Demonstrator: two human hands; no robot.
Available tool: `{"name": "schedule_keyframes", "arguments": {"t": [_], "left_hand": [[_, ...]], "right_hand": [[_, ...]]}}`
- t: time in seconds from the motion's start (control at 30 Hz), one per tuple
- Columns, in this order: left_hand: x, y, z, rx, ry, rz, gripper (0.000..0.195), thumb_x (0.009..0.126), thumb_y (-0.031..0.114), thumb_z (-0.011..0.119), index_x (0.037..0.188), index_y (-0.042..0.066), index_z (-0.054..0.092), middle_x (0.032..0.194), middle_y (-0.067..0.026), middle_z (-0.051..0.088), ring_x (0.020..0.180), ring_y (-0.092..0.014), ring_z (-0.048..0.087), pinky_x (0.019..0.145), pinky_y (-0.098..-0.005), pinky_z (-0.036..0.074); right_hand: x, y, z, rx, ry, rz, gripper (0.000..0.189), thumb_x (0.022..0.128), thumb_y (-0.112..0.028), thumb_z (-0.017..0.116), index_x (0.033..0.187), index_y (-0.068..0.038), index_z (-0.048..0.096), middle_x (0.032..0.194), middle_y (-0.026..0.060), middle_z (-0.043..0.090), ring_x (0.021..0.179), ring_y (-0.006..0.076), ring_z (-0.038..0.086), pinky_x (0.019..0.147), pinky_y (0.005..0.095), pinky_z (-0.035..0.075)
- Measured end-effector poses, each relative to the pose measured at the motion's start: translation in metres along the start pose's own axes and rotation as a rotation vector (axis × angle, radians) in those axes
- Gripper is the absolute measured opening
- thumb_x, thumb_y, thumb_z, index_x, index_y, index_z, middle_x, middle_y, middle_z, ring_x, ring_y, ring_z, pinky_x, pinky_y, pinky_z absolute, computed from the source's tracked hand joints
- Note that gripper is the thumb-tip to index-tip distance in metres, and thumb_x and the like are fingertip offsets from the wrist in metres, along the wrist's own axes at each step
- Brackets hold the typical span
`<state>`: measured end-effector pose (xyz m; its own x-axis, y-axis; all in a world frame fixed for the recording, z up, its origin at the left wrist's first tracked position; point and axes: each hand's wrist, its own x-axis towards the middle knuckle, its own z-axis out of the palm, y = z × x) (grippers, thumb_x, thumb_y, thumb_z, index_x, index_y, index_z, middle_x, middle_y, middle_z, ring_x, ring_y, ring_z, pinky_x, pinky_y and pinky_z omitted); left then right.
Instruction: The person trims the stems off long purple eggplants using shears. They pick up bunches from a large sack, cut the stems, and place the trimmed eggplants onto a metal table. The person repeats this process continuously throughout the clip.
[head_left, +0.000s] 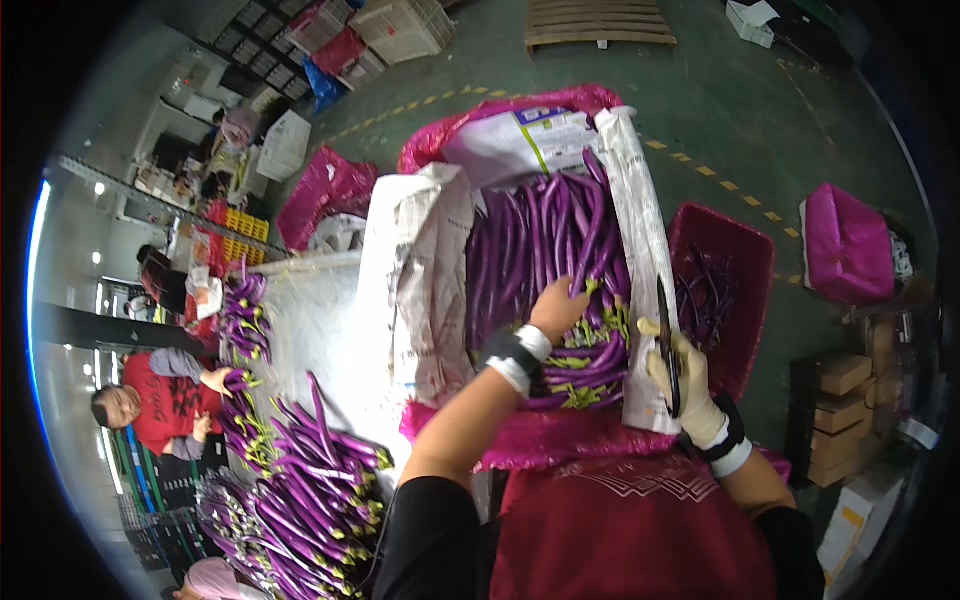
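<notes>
Long purple eggplants (525, 240) lie in rows in a crate lined with pink plastic (525, 442) and sheets of printed paper (427, 277). My left hand (562, 307), bare, reaches over the crate and grips an eggplant near its green stem end. My right hand (682, 375), in a pale glove, is at the crate's right edge and is closed on a dark, slender tool, perhaps scissors (667, 337). More eggplants lie crosswise near the crate's front, their green stems towards the middle.
A metal table (315, 315) at left bears a large pile of eggplants (315, 510). A co-worker in red (161, 401) touches eggplants across it. Right of the crate is a pink-lined bin (757, 300) with thin purple pieces. Cardboard boxes (840, 420) stand further right; a wooden pallet (600, 22) lies beyond.
</notes>
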<state>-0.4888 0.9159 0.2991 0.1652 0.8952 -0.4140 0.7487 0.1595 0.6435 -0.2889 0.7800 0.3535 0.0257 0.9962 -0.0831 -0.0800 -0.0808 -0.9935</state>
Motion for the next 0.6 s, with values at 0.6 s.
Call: {"name": "schedule_keyframes", "arguments": {"t": [0.6], "left_hand": [[0.062, -0.154, 0.006, 0.56, 0.438, -0.461, 0.068, 0.063, 0.041, 0.082, 0.118, 0.012, 0.056, 0.123, -0.0164, 0.048, 0.114, -0.035, 0.048, 0.094, -0.049, 0.041]], "right_hand": [[-0.002, 0.0, -0.007, -0.086, -0.082, 0.103, 0.047, 0.083, -0.003, 0.065, 0.129, -0.006, 0.056, 0.064, -0.0073, 0.043, 0.055, 0.0023, 0.039, 0.053, 0.0194, 0.037]]}}
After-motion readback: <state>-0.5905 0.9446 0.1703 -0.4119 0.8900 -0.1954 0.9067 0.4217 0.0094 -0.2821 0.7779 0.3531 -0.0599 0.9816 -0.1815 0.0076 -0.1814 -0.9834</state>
